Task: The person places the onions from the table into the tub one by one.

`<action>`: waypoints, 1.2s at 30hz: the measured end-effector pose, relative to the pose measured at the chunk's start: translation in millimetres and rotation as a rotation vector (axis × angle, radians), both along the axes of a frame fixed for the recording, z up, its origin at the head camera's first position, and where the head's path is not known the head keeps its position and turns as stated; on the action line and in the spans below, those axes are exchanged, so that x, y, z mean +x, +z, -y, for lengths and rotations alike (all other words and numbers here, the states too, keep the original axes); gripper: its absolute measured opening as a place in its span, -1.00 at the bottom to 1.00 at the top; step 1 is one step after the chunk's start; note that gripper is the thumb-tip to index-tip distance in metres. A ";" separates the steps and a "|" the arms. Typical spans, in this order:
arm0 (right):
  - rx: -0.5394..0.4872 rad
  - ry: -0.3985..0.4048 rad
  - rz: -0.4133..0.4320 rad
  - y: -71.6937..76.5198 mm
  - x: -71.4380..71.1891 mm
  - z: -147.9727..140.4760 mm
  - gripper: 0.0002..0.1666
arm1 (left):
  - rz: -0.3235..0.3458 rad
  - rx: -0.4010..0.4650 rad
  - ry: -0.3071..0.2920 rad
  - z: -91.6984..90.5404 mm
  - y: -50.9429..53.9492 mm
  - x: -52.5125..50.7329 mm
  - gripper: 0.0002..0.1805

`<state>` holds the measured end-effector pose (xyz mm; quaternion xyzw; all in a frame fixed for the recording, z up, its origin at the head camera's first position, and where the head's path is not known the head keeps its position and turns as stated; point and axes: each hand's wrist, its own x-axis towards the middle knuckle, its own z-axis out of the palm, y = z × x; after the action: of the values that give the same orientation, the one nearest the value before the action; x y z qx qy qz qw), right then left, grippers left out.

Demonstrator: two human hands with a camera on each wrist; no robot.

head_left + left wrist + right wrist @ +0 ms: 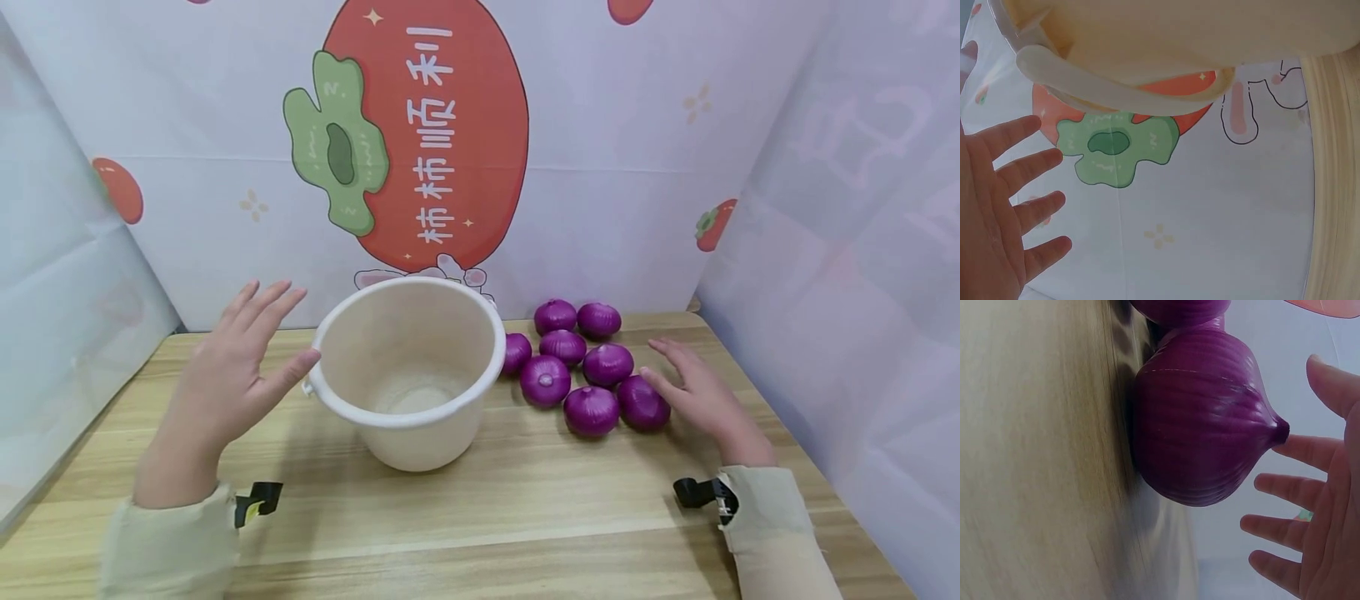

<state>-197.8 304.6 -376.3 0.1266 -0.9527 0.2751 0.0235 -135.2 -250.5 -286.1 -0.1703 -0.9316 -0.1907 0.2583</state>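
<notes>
A cream-white plastic bucket (420,433) stands upright on the table, its inner floor visible from above. To its left is my left hand (232,375), fingers spread, thumb tip close to the rim; whether it touches cannot be told. The bucket's handle (1116,90) hangs at its side in the left wrist view. Right of the bucket, several purple onions (545,381) lie in a loose group, one partly behind the bucket. My right hand (705,396) is beside the rightmost onion (642,404), fingers extended and gripping nothing. That onion (1204,419) fills the middle of the right wrist view.
The light wooden table (480,542) carries the bucket and onions. A white printed cloth (600,125) with a large persimmon picture rises behind them. Cloth side walls (870,250) bound the table at left and right.
</notes>
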 end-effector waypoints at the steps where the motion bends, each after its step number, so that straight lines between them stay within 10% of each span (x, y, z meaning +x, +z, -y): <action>1: -0.001 0.000 0.010 -0.8 0.5 -0.6 -0.19 | 0.011 0.000 -0.004 -2.2 0.2 -0.3 -0.25; 36: -0.021 0.046 0.114 -15.6 -0.5 -2.0 0.04 | 0.116 0.030 -0.194 -18.4 -24.1 -4.2 0.11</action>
<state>-198.3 306.6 -392.0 0.1325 -0.9465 0.2921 -0.0357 -139.4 -232.1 -310.3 -0.2445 -0.9213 -0.2381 0.1866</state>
